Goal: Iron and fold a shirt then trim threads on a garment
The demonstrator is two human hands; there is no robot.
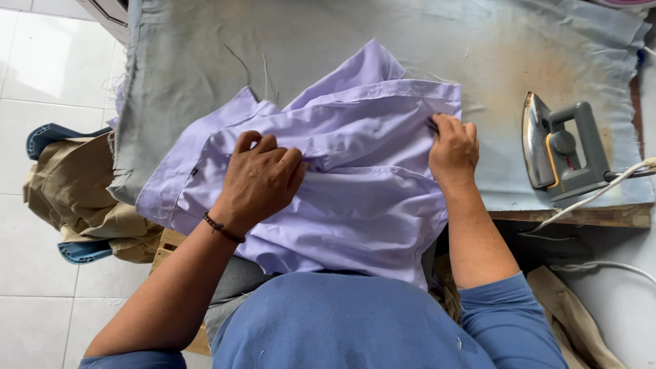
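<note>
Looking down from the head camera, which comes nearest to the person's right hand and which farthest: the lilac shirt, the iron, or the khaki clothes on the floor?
From the right hand:
1. Lilac shirt: gripped in its fingers, on the board.
2. Iron: resting to the right on the grey cover, apart from the hand.
3. Khaki clothes: far left, on the floor.

Mid-frame, left hand (263,179) and right hand (452,152) grip a lilac shirt (355,205) on the counter (478,48); an iron (562,149) stands at right.

Blue short-sleeved top, dark beaded bracelet (222,227) (left wrist).
</note>
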